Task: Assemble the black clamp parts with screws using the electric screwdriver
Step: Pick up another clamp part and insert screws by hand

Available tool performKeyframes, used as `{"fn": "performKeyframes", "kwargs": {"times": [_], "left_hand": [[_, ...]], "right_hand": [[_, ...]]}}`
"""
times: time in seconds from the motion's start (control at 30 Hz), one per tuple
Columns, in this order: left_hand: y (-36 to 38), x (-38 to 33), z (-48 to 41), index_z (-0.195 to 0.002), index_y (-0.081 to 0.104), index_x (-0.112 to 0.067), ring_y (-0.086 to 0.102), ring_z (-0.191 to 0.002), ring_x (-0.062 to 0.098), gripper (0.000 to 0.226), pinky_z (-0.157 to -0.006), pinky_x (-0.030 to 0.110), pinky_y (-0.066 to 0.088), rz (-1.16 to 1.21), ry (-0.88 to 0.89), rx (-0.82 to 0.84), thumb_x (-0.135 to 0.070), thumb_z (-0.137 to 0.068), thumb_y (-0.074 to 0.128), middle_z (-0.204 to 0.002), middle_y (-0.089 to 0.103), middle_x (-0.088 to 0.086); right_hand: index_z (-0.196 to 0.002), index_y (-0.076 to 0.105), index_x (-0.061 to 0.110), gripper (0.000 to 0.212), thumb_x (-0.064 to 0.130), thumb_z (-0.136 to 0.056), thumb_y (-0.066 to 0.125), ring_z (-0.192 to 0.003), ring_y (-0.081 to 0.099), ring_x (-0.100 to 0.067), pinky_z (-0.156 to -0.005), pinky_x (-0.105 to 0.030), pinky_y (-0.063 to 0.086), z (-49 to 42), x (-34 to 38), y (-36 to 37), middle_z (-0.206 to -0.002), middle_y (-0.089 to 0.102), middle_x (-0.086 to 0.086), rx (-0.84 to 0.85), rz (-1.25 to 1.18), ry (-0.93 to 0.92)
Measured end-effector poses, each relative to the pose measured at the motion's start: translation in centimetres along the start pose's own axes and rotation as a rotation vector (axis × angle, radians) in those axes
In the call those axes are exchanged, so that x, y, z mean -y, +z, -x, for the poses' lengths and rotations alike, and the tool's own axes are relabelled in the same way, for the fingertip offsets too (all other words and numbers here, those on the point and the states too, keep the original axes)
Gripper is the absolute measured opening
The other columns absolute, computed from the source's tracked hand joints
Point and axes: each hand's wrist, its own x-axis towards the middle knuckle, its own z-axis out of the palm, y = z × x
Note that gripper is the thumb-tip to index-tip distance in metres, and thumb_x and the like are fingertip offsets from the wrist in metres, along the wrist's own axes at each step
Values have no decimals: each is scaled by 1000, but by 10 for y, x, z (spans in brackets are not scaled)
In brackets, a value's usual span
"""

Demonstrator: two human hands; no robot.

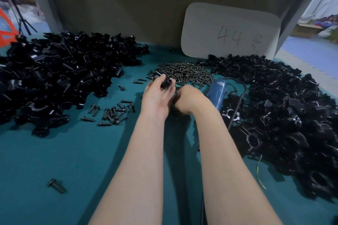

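Above the teal desk (73, 160), my left hand (157, 97) has its fingers clamped round a black clamp part (166, 82). My right hand (184, 99) curls beside it; whether it pinches a screw I cannot tell. The electric screwdriver (216, 93) lies just right, the screw pile (184, 72) beyond. A screw started crooked could jam in the hole.

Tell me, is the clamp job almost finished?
Not nearly. The right pile seems to hold joined clamps, so some look done. The left hand holds one black part; the right hand curls beside the screws, contents hidden. The blue screwdriver lies on the table unused, and a big left pile of parts waits.
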Motion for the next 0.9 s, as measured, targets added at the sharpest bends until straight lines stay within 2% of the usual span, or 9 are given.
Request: {"fn": "performKeyframes", "kwargs": {"times": [0.07,0.17,0.23,0.33,0.47,0.57,0.63,0.73,0.9], "left_hand": [[-1,0,0,-131,46,-3,67,-80,19,37,-73,25,58,-2,-11,23,-12,-96,56,-95,65,16],[0,0,0,-137,46,-1,67,-87,19,47,-76,25,57,-28,-41,39,-18,-95,59,-111,67,15],[1,1,0,-137,47,-1,65,-88,19,49,-82,27,57,-30,-53,48,-20,-94,61,-116,65,15],[2,2,0,-135,51,-4,66,-90,20,48,-87,29,56,-48,-35,47,-21,-92,64,-118,66,14],[1,3,1,-130,56,-3,67,-94,22,44,-93,33,55,-56,-30,49,-21,-91,66,-118,67,16],[3,3,1,-111,62,-5,68,-83,20,23,-86,31,57,-72,16,51,-17,-92,65,-100,68,13],[4,4,3,-101,62,-9,67,-83,21,9,-86,31,57,-91,55,47,-13,-92,64,-95,68,13],[6,6,4,-99,62,-10,63,-88,20,6,-91,31,55,-214,171,14,-12,-93,63,-96,65,10],[8,11,5,-105,66,-8,65,-87,18,15,-84,29,54,-516,428,-78,-15,-92,64,-99,71,7]], "right_hand": [[-113,63,5,25,5,-90,55,-95,64,-28,-80,-31,53,-3,-8,-2,-108,66,-17,-147,-163,32],[-100,68,11,12,12,-91,60,-92,67,-25,-87,-37,54,-5,-13,-7,-99,70,-11,-401,-502,-52],[-92,65,17,8,13,-91,60,-88,68,-22,-87,-38,54,-3,-11,-9,-92,70,-7,-470,-637,-124],[-93,61,19,11,9,-91,58,-82,69,-17,-86,-36,55,-2,-7,-6,-88,70,-3,-479,-751,-183],[-93,62,20,8,12,-92,59,-85,68,-16,-87,-34,54,-2,-8,-5,-87,69,-1,-528,-657,-178],[-98,66,17,8,17,-91,60,-86,66,-14,-84,-28,52,-2,-9,-6,-85,67,3,-552,-548,-172],[-100,66,16,10,18,-91,61,-88,64,-15,-84,-29,51,-1,-8,-6,-88,68,2,-560,-506,-169],[-99,65,14,10,18,-91,60,-91,62,-19,-85,-34,50,-1,-5,-3,-93,68,-3,-578,-435,-156],[-90,61,15,7,17,-91,54,-88,62,-28,-80,-39,51,-1,4,2,-92,68,-11,-539,-365,-136]]}}
